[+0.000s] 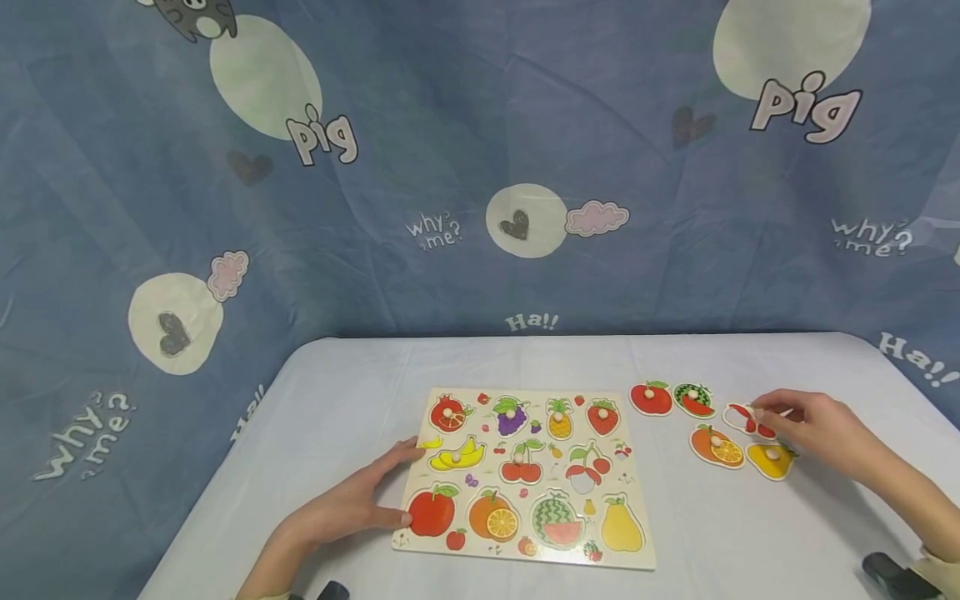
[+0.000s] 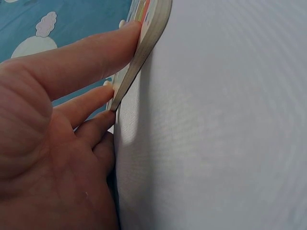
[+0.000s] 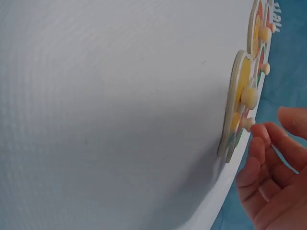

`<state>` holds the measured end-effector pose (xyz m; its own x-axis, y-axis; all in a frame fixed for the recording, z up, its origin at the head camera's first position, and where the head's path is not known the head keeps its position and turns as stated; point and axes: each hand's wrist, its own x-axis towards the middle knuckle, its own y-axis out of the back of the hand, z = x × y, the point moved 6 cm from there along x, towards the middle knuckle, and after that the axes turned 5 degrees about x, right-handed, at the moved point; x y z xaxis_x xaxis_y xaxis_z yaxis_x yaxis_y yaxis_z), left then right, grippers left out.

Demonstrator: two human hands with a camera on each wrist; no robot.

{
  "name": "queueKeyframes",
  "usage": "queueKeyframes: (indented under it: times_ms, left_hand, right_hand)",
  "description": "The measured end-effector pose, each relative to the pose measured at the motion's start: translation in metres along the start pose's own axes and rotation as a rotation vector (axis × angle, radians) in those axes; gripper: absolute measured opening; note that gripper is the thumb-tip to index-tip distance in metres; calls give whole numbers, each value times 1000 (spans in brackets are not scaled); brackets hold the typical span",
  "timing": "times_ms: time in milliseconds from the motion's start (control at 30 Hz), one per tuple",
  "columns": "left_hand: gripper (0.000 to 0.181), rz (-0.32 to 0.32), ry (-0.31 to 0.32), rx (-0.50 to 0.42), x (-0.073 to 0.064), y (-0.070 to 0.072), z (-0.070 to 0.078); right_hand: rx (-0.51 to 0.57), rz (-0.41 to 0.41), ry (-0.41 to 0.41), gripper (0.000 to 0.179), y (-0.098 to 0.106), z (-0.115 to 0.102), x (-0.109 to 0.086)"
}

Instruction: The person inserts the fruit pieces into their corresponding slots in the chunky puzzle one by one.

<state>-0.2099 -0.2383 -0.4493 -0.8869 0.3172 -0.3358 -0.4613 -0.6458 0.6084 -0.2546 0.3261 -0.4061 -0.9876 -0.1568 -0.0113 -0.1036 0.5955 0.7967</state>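
A wooden fruit puzzle board [image 1: 525,479] lies flat on the table. My left hand [image 1: 358,502] touches its left edge, thumb on the near corner and fingers farther back; the left wrist view shows the thumb [image 2: 91,60] against the board's edge. Knobbed grape [image 1: 510,422], banana [image 1: 468,455] and several other pieces sit in the board. My right hand [image 1: 821,433] is at the lychee piece [image 1: 738,416], its fingertips near the knob; a gap shows between thumb and forefinger in the right wrist view. Close by lie the pear piece [image 1: 767,463] and orange piece [image 1: 705,444].
Behind these lie an apple piece [image 1: 647,402] and a watermelon piece [image 1: 699,408], knobs up. The white table [image 1: 352,392] ends at a blue printed cloth [image 1: 450,283] hanging at the back. A dark object [image 1: 896,575] shows by the right sleeve.
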Motion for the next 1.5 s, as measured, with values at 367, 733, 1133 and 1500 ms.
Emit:
queueKeyframes:
  times_ms: [367, 733, 1133, 1500]
  left_hand:
    - [86, -2, -5, 2, 0, 0, 0]
    - [86, -6, 0, -7, 0, 0, 1]
    - [86, -5, 8, -15, 0, 0, 0]
    - [86, 1, 22, -17, 1, 0, 0]
  right_hand:
    - [34, -54, -27, 34, -4, 13, 4]
    - [103, -70, -24, 30, -10, 18, 11]
    - [110, -38, -2, 23, -12, 22, 12]
    - [94, -29, 16, 19, -14, 21, 15]
